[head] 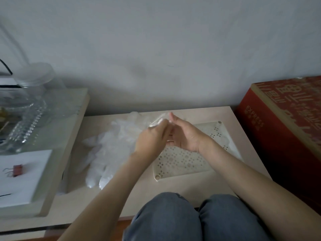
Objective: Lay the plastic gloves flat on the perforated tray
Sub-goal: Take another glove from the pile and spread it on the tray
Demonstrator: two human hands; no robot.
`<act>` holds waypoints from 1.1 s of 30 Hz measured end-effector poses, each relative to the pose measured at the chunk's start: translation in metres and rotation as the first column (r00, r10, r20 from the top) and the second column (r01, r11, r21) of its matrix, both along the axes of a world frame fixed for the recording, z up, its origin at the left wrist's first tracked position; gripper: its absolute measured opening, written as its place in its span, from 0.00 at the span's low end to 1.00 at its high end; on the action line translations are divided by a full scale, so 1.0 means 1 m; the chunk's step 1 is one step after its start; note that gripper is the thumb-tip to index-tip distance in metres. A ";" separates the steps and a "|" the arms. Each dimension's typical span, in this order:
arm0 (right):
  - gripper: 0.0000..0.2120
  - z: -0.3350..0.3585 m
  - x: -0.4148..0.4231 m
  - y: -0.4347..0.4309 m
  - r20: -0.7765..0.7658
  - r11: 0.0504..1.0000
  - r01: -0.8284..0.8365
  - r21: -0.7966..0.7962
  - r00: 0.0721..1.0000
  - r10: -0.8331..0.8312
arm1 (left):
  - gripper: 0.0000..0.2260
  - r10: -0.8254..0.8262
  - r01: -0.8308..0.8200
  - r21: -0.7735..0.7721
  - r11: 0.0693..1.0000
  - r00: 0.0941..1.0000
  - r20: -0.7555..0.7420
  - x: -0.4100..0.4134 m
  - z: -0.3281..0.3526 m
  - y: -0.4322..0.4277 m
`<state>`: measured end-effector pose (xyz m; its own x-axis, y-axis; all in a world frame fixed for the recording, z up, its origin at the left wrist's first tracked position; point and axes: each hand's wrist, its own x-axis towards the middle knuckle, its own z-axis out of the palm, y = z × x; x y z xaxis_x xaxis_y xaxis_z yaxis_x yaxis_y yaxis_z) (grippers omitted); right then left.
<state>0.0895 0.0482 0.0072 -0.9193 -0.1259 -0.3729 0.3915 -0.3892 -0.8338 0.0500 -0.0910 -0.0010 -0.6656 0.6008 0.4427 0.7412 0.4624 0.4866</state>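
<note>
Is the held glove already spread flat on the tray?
No, crumpled: the left hand pinches the plastic glove up off the perforated tray.

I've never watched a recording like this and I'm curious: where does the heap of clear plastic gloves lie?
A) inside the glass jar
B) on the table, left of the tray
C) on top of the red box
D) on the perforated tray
B: the heap of gloves lies on the table, left of the perforated tray, while the left hand grips a single glove above it.
</note>
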 end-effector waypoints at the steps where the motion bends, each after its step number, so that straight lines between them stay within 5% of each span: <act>1: 0.21 0.002 0.003 0.002 0.001 0.996 0.072 -0.054 0.997 -0.072 | 0.14 -0.104 0.104 -0.011 0.995 0.994 0.018 0.004 0.000 0.004; 5: 0.06 -0.002 0.016 0.024 0.001 0.936 0.322 -0.143 0.946 -0.325 | 0.14 -0.380 0.371 0.087 0.925 0.914 0.141 0.011 -0.001 0.010; 8: 0.11 -0.006 0.030 0.040 0.001 0.926 0.345 -0.154 0.937 -0.349 | 0.15 -0.144 0.096 0.274 0.957 0.977 0.158 0.013 -0.001 0.014; 10: 0.13 -0.007 0.042 0.051 -0.006 0.926 0.331 -0.183 0.941 -0.338 | 0.18 0.057 -0.185 0.282 0.941 0.911 0.408 0.008 -0.001 0.021; 12: 0.15 -0.008 0.050 0.060 -0.041 0.929 0.295 -0.222 0.949 -0.311 | 0.28 0.081 -0.303 0.149 0.941 0.629 0.773 -0.003 -0.004 0.024; 15: 0.18 -0.009 0.056 0.070 -0.091 0.929 0.275 -0.249 0.948 -0.305 | 0.40 -0.010 -0.098 0.025 0.995 0.150 0.989 -0.006 -0.006 0.027; 19: 0.17 -0.005 0.060 0.079 -0.135 0.938 0.260 -0.227 0.946 -0.295 | 0.38 -0.053 -0.015 0.052 0.999 -0.128 0.990 0.000 -0.001 0.027; 22: 0.11 -0.006 0.062 0.083 -0.131 0.926 0.307 -0.221 0.931 -0.340 | 0.28 -0.058 -0.043 0.051 0.998 -0.174 0.983 -0.002 0.000 0.026; 26: 0.09 -0.010 0.064 0.087 -0.147 0.933 0.272 -0.235 0.939 -0.311 | 0.17 -0.216 -0.089 0.207 0.974 -0.109 0.970 -0.007 -0.007 0.029; 33: 0.14 -0.022 0.063 0.095 -0.169 0.913 0.365 -0.181 0.903 -0.395 | 0.18 -0.167 -0.142 0.173 0.975 0.053 0.985 -0.006 -0.019 0.036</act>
